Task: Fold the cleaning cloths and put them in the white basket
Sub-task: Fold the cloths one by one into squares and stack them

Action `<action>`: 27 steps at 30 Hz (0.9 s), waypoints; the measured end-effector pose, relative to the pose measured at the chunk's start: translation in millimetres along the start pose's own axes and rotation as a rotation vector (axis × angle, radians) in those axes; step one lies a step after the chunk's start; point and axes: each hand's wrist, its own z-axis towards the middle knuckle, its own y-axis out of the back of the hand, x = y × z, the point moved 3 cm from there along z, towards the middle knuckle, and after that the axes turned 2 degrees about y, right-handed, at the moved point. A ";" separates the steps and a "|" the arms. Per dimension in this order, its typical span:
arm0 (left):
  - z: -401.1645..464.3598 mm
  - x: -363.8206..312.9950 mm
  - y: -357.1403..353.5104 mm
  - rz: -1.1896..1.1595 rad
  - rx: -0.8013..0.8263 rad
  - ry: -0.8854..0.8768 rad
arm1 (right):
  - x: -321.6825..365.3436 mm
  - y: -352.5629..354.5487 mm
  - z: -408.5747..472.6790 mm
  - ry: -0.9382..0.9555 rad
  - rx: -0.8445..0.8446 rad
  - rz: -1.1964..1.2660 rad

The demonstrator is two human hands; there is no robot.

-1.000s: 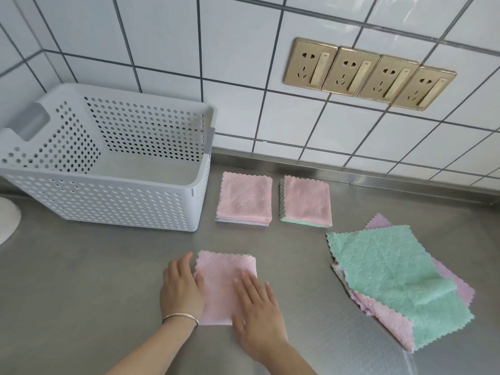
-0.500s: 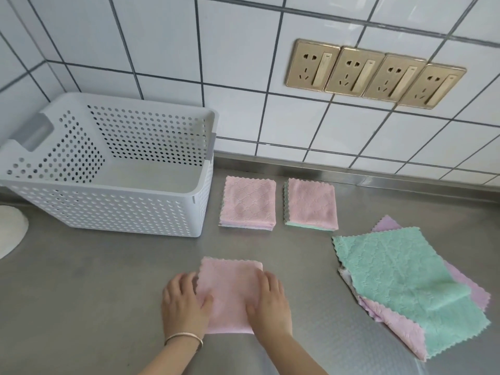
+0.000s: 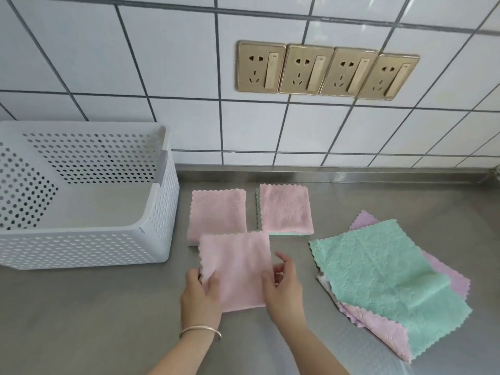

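A folded pink cloth (image 3: 238, 269) is lifted off the steel counter, held at its near corners. My left hand (image 3: 201, 299) pinches its left edge, thumb on top. My right hand (image 3: 284, 285) pinches its right edge. Its far edge overlaps a folded pink pile (image 3: 216, 212). A second folded pile (image 3: 285, 209), pink on top with green beneath, lies just right of that one. The white perforated basket (image 3: 151, 239) stands at the left with nothing visible inside. Unfolded cloths lie at the right: a green one (image 3: 384, 274) over pink and lilac ones.
The tiled wall with a row of gold sockets (image 3: 327, 71) rises behind the counter (image 3: 94, 320). A raised steel lip runs along the wall's foot.
Both hands went from pressing the folded pink cloth flat to pinching its sides, and lifted it away from me toward the left folded pile.
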 end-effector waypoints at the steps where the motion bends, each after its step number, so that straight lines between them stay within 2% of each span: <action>1: 5.6 -24.0 -9.6 -0.027 0.015 -0.064 | 6.6 14.4 17.1 0.021 -0.053 0.022; 4: 29.3 -82.7 -39.2 -0.031 0.068 -0.205 | 24.3 47.2 70.1 0.048 -0.159 0.051; 6: 50.6 -108.3 -65.8 0.000 0.116 -0.230 | 26.5 62.6 106.2 0.034 -0.215 0.062; 14: 115.1 -106.0 -150.0 0.117 0.181 -0.040 | -5.5 67.6 186.0 -0.099 -0.184 -0.031; 18: 118.6 -98.2 -166.0 0.129 0.163 0.013 | -23.4 64.1 192.2 -0.126 -0.190 -0.057; 21: 119.4 -96.9 -169.1 0.155 0.145 0.014 | -29.1 63.5 195.7 -0.117 -0.191 -0.164; 25: 105.1 -106.7 -157.9 0.073 0.127 -0.047 | -35.9 89.6 170.4 -0.013 -0.241 -0.223; 27: 90.2 -112.2 -148.8 0.047 0.084 -0.138 | -51.7 114.4 136.3 0.067 -0.297 -0.277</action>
